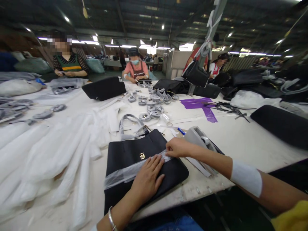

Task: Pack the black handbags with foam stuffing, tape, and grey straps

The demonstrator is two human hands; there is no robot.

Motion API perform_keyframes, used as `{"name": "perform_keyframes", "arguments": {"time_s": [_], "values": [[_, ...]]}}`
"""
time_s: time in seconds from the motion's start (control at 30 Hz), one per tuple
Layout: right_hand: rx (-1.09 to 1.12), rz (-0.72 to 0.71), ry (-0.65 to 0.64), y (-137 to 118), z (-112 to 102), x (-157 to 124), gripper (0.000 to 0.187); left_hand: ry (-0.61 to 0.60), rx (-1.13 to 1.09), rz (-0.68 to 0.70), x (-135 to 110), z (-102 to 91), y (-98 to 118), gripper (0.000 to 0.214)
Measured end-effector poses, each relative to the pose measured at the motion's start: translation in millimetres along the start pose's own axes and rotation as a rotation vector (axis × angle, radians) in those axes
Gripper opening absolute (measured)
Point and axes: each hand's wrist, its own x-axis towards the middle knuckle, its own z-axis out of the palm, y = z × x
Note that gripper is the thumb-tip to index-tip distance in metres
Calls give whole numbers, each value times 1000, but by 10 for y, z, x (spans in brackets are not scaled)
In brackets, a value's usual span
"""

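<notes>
A black handbag [125, 154] with a small gold clasp [142, 156] lies flat on the white table [240, 141] in front of me. A strip of clear plastic film [122, 175] runs across it. My left hand [148, 179] lies flat and open on the bag, fingers pressing the film down. My right hand [176, 147] is closed in a pinch on the film's right end at the bag's upper edge. The bag's wrapped grey handles [131, 126] lie behind it.
A grey tape dispenser [202, 141] sits right of my right hand. White foam wrapping [48, 154] covers the left side. Coiled straps [151, 106], purple tape [199, 104] and more black bags [104, 88] lie further back. Other people work at the far edge.
</notes>
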Motion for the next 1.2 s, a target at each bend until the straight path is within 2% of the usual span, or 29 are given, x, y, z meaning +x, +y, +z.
{"name": "perform_keyframes", "arguments": {"time_s": [0.13,0.27,0.37,0.53,0.63,0.73,0.83,0.9,1.0,1.07,1.2], "values": [[-93,53,-57,-59,-29,128,27,-9,-8,-3,1,-22,8,57],[-179,110,-40,-37,-81,172,39,-26,-11,-12,2,-38,12,57],[-125,124,-52,140,-96,147,45,-31,-13,-17,3,-47,12,57],[245,113,-95,588,41,26,40,-11,-9,-8,2,-52,21,56],[215,166,-20,708,152,-78,32,13,0,-3,-2,-40,23,56],[106,240,117,671,190,-278,24,31,10,3,-5,-27,20,55],[21,298,256,665,171,-652,29,27,15,6,-5,-15,14,55],[-23,388,398,775,175,-971,35,24,15,3,-5,-5,9,55],[-15,541,647,1077,262,-1409,39,31,18,2,-8,17,0,55],[108,618,661,1263,367,-1591,40,41,21,7,-12,32,-6,55],[667,730,497,1368,549,-1666,46,52,33,13,-14,44,-13,55]]}}
